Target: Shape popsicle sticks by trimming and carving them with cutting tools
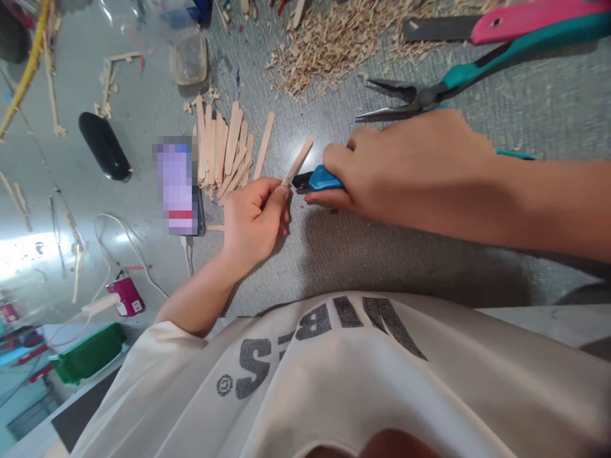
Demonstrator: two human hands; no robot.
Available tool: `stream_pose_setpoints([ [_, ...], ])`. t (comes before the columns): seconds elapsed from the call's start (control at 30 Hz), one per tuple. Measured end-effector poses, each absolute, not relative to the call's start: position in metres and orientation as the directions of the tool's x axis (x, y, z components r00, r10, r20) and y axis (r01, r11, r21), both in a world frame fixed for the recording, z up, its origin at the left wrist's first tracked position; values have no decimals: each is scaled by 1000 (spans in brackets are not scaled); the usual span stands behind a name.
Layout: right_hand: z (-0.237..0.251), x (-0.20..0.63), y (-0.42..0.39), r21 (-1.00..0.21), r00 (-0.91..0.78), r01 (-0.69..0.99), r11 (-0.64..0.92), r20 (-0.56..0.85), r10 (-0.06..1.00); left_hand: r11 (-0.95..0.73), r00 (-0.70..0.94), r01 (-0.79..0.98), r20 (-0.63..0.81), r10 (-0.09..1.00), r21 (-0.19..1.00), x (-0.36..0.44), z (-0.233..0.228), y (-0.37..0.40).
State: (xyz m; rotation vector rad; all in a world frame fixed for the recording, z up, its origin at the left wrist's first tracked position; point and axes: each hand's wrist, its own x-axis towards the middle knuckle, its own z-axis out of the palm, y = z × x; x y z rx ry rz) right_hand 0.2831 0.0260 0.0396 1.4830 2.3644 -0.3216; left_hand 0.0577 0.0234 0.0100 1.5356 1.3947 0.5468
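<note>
My left hand (255, 216) pinches the lower end of a wooden craft stick (301, 156), which slants up and to the right. In my right hand (396, 159) is a blue tool with a black front, apparently a utility knife (326, 178). Its tip lies right beside the stick near my left thumb; I cannot make out the blade or whether it touches. A pile of craft sticks (222, 143) lies just beyond my left hand, with one single stick (264, 145) apart on its right side.
Long-nose pliers (424, 95) and a pink-handled tool (515, 22) lie beyond my right hand, near wood shavings (329, 48). Left of the stick pile are a phone (176, 187) on a cable, a black case (105, 146) and a purple plug adapter (128, 296).
</note>
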Motion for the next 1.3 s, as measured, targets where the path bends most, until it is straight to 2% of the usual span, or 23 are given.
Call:
stream_pose_setpoints([
  [0.17,36,293,33,-25,-485,857,515,-377,789,89,248,524,-252,935,847,58,15,23],
  [0.47,37,297,49,-64,-506,844,532,-419,753,114,267,525,-290,919,843,58,17,27],
  [0.7,33,296,51,-103,-454,887,450,-377,807,120,243,513,-277,930,850,59,14,25],
  [1.0,36,290,35,-45,-490,861,507,-339,803,95,233,468,-226,946,879,63,11,17],
  [1.13,34,290,27,-19,-460,878,478,-308,833,81,222,478,-209,952,874,63,10,15],
  [1.3,37,290,29,-28,-397,910,415,-356,846,49,221,467,-170,960,883,63,7,14],
])
